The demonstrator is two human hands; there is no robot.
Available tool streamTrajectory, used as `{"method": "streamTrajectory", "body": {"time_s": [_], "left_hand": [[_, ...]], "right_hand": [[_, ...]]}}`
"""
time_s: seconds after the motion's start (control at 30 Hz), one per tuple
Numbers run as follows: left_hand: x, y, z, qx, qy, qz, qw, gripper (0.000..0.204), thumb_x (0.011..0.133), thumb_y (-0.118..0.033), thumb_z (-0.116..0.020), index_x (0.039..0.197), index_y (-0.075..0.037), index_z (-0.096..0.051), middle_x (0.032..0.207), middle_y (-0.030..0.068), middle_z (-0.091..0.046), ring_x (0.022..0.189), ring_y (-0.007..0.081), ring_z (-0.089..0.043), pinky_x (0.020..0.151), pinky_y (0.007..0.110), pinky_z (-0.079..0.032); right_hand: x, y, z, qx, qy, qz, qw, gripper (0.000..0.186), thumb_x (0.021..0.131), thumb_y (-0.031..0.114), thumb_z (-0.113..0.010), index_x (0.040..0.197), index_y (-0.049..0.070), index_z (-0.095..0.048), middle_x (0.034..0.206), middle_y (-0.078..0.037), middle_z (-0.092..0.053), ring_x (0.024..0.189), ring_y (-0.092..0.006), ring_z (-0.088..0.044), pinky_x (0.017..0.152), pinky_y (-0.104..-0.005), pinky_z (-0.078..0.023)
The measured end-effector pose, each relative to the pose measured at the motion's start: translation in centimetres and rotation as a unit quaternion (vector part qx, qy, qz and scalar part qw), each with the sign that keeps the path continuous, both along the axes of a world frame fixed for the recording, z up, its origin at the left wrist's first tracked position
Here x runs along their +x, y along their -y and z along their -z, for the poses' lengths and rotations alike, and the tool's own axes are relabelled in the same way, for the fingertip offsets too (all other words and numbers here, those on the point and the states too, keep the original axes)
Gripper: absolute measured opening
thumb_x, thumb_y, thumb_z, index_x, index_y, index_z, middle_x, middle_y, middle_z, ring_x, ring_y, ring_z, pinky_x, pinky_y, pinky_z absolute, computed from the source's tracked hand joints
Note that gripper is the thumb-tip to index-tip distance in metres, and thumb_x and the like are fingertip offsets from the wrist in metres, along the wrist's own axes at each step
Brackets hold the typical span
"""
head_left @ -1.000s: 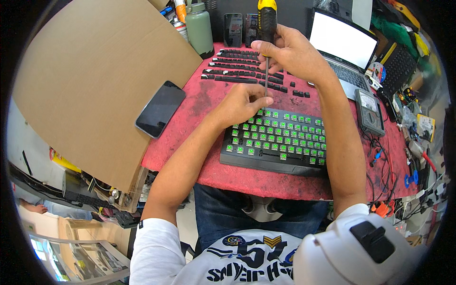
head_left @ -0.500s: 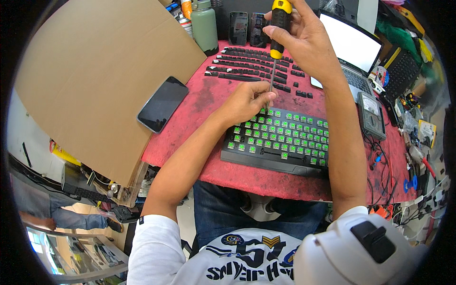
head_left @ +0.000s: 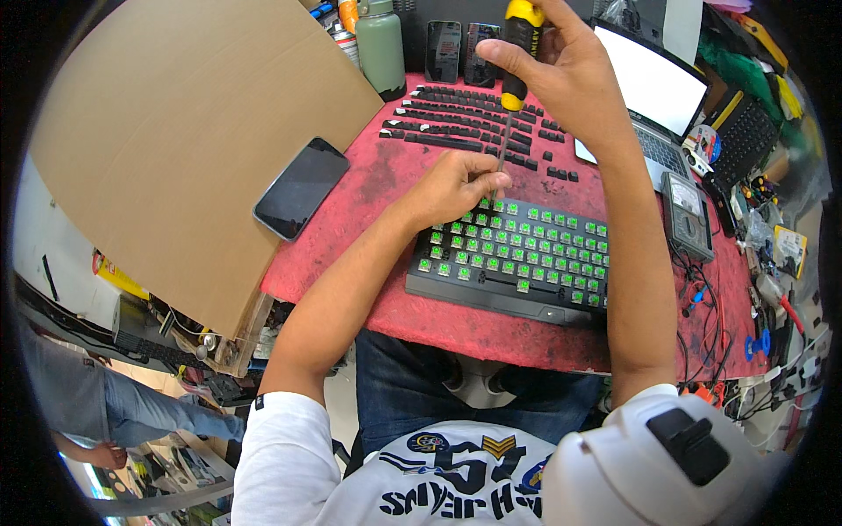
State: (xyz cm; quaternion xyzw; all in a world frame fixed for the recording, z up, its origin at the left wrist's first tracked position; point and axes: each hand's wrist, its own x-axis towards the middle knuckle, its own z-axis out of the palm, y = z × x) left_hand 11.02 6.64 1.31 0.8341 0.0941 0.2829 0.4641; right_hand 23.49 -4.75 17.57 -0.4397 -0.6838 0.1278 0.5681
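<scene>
My right hand (head_left: 570, 74) is wrapped round the handle of a yellow-and-black screwdriver (head_left: 517, 74), with the thumb lifted toward the left. The screwdriver stands steeply over the top row of a black keyboard (head_left: 500, 307), whose caps are off and green switches exposed. My left hand (head_left: 465, 184) pinches the lower shaft at that row; its fingers hide the tip. Behind, loose black keycaps (head_left: 456, 140) lie in rows on the red mat (head_left: 351, 280). A dark phone (head_left: 301, 188) rests by the cardboard at left.
A large cardboard sheet (head_left: 175, 149) fills the left. Behind stand a green bottle (head_left: 380, 53) and two phones. At right are a laptop (head_left: 645, 79), a grey meter (head_left: 686, 219), cables and tools. A co-worker (head_left: 132, 403) in jeans is at lower left.
The screwdriver handle has shifted right, and my right hand has moved up and right on it. My left hand stays at the keyboard's top row. The co-worker has moved further into view.
</scene>
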Motion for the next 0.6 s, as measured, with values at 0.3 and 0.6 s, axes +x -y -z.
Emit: {"method": "streamTrajectory", "body": {"time_s": [0.3, 0.6], "left_hand": [[0.1, 1.5, -1.9, -0.047, 0.067, -0.047, 0.996, 0.02, 0.095, -0.013, -0.067, 0.102, 0.005, -0.071, 0.082, 0.0055, -0.072, 0.077, 0.0107, -0.065, 0.072, 0.028, -0.052], [0.1, 2.6, -2.3, -0.027, 0.055, -0.09, 0.994, 0.023, 0.099, -0.013, -0.062, 0.11, 0.006, -0.07, 0.084, 0.0079, -0.073, 0.08, 0.0117, -0.067, 0.074, 0.028, -0.053]], "right_hand": [[0.0, -0.9, 0.4, 0.135, 0.141, 0.152, 0.969, 0.037, 0.095, 0.01, -0.068, 0.127, -0.003, -0.057, 0.098, -0.002, -0.061, 0.089, -0.0101, -0.057, 0.078, -0.0244, -0.049], [-0.3, -1.7, 0.7, 0.134, 0.098, 0.167, 0.972, 0.034, 0.094, 0.008, -0.067, 0.126, -0.002, -0.058, 0.095, -0.001, -0.06, 0.081, -0.0092, -0.054, 0.07, -0.0235, -0.046]]}}
